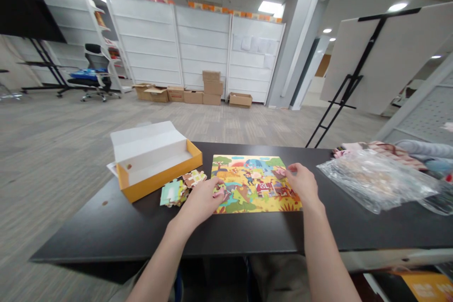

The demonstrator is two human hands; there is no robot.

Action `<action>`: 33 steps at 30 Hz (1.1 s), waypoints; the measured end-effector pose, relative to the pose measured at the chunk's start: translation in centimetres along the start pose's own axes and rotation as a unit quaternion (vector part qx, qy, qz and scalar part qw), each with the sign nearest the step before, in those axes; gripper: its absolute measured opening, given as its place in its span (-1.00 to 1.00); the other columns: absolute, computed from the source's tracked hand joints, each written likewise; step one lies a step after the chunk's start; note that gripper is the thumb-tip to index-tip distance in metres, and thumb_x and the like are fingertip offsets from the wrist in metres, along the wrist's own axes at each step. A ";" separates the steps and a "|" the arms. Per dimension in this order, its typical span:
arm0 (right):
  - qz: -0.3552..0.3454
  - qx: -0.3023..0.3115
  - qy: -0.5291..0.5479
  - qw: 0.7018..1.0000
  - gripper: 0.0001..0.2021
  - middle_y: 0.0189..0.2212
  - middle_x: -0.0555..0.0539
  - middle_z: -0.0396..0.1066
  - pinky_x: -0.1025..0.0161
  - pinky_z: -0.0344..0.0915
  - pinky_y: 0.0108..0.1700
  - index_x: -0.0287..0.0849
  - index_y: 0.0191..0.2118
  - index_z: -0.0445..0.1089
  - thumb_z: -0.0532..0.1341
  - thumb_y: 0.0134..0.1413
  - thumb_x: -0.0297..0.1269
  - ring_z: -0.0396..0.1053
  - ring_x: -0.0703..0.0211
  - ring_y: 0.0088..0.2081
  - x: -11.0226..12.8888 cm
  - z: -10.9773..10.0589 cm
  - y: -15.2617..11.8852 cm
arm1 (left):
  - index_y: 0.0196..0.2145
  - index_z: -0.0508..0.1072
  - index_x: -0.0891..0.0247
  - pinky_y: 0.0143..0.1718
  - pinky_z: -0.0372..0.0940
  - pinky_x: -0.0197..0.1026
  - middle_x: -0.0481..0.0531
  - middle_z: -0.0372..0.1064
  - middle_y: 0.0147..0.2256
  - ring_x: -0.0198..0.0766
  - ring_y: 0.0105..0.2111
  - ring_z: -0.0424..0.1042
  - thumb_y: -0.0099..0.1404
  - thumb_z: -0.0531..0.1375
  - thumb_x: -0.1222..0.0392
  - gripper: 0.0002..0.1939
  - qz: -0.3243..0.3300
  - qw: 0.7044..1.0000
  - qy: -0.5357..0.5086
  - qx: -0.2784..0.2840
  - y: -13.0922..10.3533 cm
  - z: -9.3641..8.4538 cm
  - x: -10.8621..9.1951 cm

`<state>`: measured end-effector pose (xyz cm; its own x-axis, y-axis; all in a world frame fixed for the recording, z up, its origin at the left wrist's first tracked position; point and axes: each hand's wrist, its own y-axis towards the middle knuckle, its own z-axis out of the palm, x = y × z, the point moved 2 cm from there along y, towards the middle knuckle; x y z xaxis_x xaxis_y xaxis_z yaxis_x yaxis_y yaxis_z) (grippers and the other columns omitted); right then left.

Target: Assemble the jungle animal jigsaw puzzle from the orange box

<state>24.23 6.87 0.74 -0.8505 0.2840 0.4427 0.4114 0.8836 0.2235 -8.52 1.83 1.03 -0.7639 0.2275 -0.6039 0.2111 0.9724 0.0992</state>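
Observation:
A colourful picture sheet (247,205) with animals, trees and a red barn lies flat on the black table (141,240). My left hand (205,198) rests at its left edge, with thumb and fingers curled near a small pink patch; whether they hold a piece cannot be made out. At the sheet's right edge is my right hand (301,181), its fingers bent together over the picture beside another pinkish patch. Jigsaw pieces (172,192) lie in a loose pile just left of my left hand. Behind them stands an open yellow box (155,179) with a white inside.
Clear plastic bags (378,181) and folded cloths (396,153) cover the table's right end. The table's front edge runs close to my forearms. Beyond it are an easel-like stand (348,89), cardboard boxes (212,89) and a chair (95,73).

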 end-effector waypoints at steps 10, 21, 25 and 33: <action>-0.048 -0.071 0.091 0.992 -0.72 -0.19 -0.18 0.59 0.14 0.31 -0.20 -0.15 -0.15 0.52 0.19 0.13 -0.12 0.50 -0.01 -0.27 0.8 -0.5 -0.7 | 0.07 0.45 0.25 0.03 0.21 0.11 0.29 0.45 0.02 0.19 0.06 0.33 0.33 0.17 0.16 -0.63 -0.038 0.955 0.278 -0.096 -0.2 -3.4 -0.2; -0.071 -0.068 0.143 0.985 -0.70 -0.28 -0.19 0.60 0.16 0.33 -0.19 -0.19 -0.13 0.49 0.19 0.11 -0.12 0.52 0.00 -0.28 1.9 -0.7 -1.7 | 0.05 0.39 0.27 -0.08 0.28 0.06 0.27 0.51 -0.09 0.15 -0.05 0.50 0.32 0.13 0.04 -0.60 -0.097 0.949 0.298 -0.012 0.9 -4.3 2.3; -0.071 -0.066 0.151 0.984 -0.71 -0.28 -0.19 0.60 0.16 0.33 -0.21 -0.18 -0.16 0.49 0.19 0.09 -0.12 0.52 0.01 -0.30 2.3 -0.8 -1.9 | 0.02 0.42 0.26 -0.12 0.31 0.00 0.22 0.52 -0.12 0.12 -0.07 0.51 0.27 0.17 0.10 -0.61 -0.078 0.960 0.269 -0.019 1.2 -4.4 2.1; -0.101 -0.062 0.218 0.969 -0.70 -0.28 -0.18 0.59 0.11 0.38 -0.22 -0.16 -0.17 0.47 0.20 0.07 -0.08 0.50 0.03 -0.35 2.9 -0.6 -2.1 | 0.09 0.42 0.21 -0.08 0.33 -0.07 0.20 0.52 -0.03 0.07 -0.05 0.51 0.25 0.23 0.11 -0.55 -0.093 0.977 0.160 -0.104 1.1 -5.6 1.4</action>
<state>21.08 5.65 2.11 -0.7102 -0.0975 0.6972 0.3108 0.8451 0.4349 -12.77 3.54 4.69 -0.9358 0.0190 -0.3521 -0.0515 0.9805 0.1898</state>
